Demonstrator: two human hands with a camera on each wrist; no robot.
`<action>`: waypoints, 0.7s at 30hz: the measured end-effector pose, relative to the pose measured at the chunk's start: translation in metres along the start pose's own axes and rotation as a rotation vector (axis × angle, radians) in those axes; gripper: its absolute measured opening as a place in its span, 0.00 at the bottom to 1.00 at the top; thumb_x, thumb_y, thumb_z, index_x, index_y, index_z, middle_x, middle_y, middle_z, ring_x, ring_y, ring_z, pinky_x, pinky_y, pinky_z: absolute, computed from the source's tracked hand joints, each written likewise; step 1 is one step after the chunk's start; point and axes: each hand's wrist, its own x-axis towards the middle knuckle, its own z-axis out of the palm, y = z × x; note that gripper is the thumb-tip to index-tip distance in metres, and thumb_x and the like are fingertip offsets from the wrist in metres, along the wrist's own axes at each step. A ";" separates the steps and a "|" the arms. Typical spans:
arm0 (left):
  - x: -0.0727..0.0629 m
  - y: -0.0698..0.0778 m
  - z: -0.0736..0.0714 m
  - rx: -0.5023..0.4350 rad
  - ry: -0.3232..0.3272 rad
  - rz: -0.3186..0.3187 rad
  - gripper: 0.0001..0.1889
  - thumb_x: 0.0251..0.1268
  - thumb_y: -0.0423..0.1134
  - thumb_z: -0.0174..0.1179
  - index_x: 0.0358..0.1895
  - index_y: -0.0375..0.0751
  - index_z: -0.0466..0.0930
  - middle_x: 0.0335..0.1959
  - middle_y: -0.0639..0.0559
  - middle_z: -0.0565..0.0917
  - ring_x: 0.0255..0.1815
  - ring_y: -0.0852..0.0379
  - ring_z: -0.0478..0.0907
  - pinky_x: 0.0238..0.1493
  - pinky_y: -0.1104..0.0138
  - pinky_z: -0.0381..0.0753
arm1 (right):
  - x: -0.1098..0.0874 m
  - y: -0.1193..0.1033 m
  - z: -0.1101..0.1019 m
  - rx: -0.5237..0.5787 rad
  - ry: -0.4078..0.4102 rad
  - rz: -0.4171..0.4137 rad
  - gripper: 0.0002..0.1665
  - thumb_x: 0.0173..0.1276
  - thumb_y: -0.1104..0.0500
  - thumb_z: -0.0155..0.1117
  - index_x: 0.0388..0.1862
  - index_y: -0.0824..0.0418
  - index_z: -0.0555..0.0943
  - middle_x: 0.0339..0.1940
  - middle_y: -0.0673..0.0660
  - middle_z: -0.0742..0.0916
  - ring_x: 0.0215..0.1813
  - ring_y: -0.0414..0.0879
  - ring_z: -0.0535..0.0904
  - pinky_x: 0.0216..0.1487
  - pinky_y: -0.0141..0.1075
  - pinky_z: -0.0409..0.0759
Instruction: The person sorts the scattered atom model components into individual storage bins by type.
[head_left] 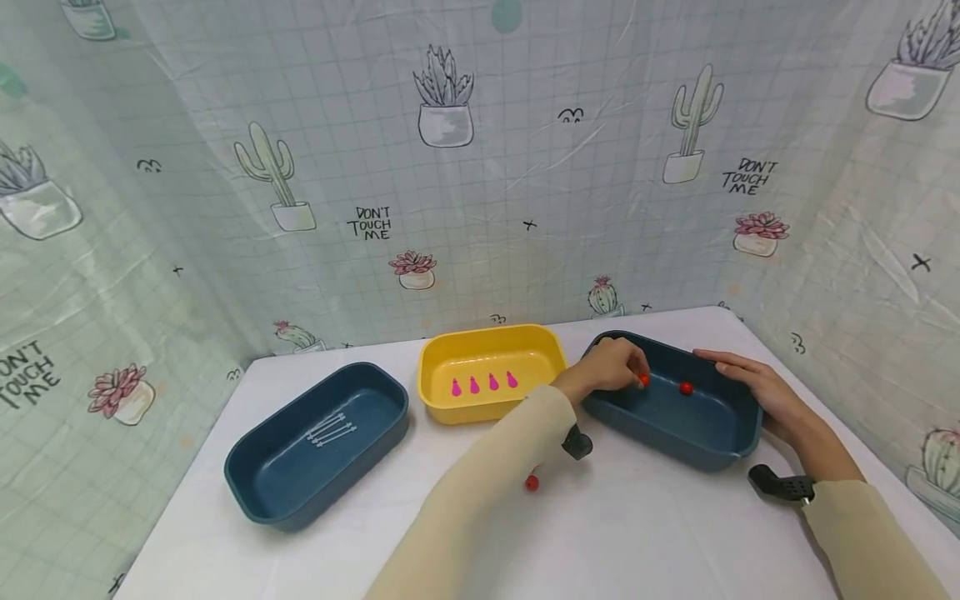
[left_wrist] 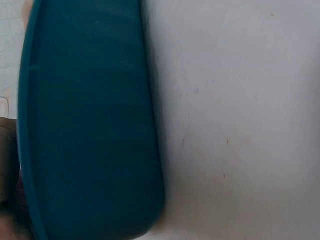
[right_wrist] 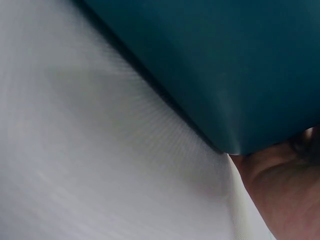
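Observation:
A dark blue plastic bin (head_left: 675, 429) stands at the right of the table. My left hand (head_left: 611, 365) reaches over its left end, fingertips bent down at a small red cherry (head_left: 644, 380), which they appear to pinch. Another cherry (head_left: 686, 388) lies on the bin floor. At the bin's right end, my right hand (head_left: 761, 393) holds the rim, its fingers along the far corner. The left wrist view shows mostly the bin's outer wall (left_wrist: 95, 125). In the right wrist view, part of the right hand (right_wrist: 280, 180) is against the bin's end (right_wrist: 240, 75).
A third cherry (head_left: 532, 482) with a stem lies on the white table, beside my left forearm. A yellow bin (head_left: 442, 414) at the back holds several pink pear-shaped pieces (head_left: 474, 385). Another blue bin (head_left: 281, 492) on the left contains several thin white sticks (head_left: 330, 429).

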 end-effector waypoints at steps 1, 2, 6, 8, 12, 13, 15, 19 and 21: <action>0.001 0.001 0.001 0.010 -0.015 -0.006 0.07 0.69 0.40 0.69 0.47 0.49 0.89 0.37 0.61 0.86 0.36 0.65 0.77 0.36 0.80 0.74 | 0.000 0.000 0.000 0.001 -0.001 0.002 0.34 0.84 0.39 0.45 0.82 0.48 0.65 0.70 0.25 0.73 0.69 0.22 0.63 0.53 0.19 0.71; 0.002 0.002 0.002 0.014 -0.028 -0.015 0.07 0.68 0.40 0.69 0.47 0.49 0.88 0.38 0.61 0.86 0.37 0.65 0.77 0.36 0.80 0.74 | 0.000 0.000 -0.001 0.001 -0.002 0.005 0.33 0.84 0.39 0.45 0.82 0.47 0.65 0.71 0.26 0.72 0.70 0.23 0.63 0.53 0.19 0.71; 0.004 0.003 0.005 0.027 -0.057 -0.048 0.07 0.67 0.40 0.70 0.46 0.51 0.89 0.42 0.60 0.86 0.38 0.63 0.77 0.37 0.78 0.74 | 0.000 0.000 -0.001 0.001 -0.004 0.011 0.33 0.83 0.39 0.46 0.82 0.46 0.65 0.71 0.27 0.72 0.71 0.25 0.63 0.54 0.19 0.71; 0.005 0.003 0.006 0.046 -0.057 -0.057 0.06 0.66 0.40 0.71 0.45 0.53 0.89 0.44 0.60 0.85 0.39 0.62 0.76 0.37 0.77 0.73 | 0.000 -0.001 -0.001 0.012 -0.005 0.009 0.34 0.83 0.39 0.46 0.82 0.48 0.65 0.69 0.26 0.73 0.68 0.23 0.64 0.54 0.19 0.71; 0.006 0.003 0.008 0.081 -0.064 -0.057 0.06 0.66 0.41 0.71 0.44 0.55 0.89 0.45 0.60 0.84 0.41 0.61 0.75 0.39 0.75 0.73 | 0.001 -0.002 -0.001 0.024 -0.006 0.009 0.34 0.83 0.39 0.47 0.82 0.49 0.65 0.66 0.24 0.74 0.64 0.19 0.65 0.54 0.19 0.72; 0.007 0.003 0.008 0.085 -0.065 -0.058 0.06 0.66 0.41 0.71 0.44 0.55 0.89 0.45 0.60 0.84 0.41 0.61 0.75 0.40 0.75 0.73 | 0.001 -0.002 -0.001 0.019 -0.005 0.009 0.34 0.83 0.39 0.47 0.82 0.49 0.65 0.67 0.24 0.74 0.65 0.20 0.65 0.53 0.19 0.71; 0.007 0.004 0.009 0.091 -0.069 -0.064 0.06 0.66 0.42 0.71 0.44 0.56 0.89 0.47 0.59 0.85 0.42 0.61 0.75 0.41 0.74 0.73 | 0.001 -0.002 -0.002 0.017 -0.004 0.011 0.33 0.83 0.39 0.47 0.82 0.48 0.65 0.69 0.26 0.73 0.66 0.21 0.64 0.53 0.19 0.71; 0.009 0.004 0.010 0.096 -0.077 -0.086 0.07 0.66 0.42 0.71 0.45 0.56 0.89 0.48 0.59 0.85 0.43 0.61 0.76 0.44 0.73 0.74 | 0.001 -0.003 -0.001 0.017 -0.003 0.010 0.34 0.83 0.40 0.47 0.82 0.50 0.65 0.67 0.25 0.73 0.66 0.21 0.64 0.54 0.19 0.71; 0.011 0.005 0.011 0.099 -0.082 -0.088 0.06 0.66 0.43 0.71 0.45 0.56 0.89 0.47 0.59 0.85 0.42 0.61 0.76 0.44 0.73 0.74 | 0.001 -0.002 -0.001 0.021 -0.002 0.008 0.34 0.83 0.40 0.47 0.82 0.51 0.65 0.66 0.24 0.73 0.64 0.19 0.65 0.54 0.19 0.71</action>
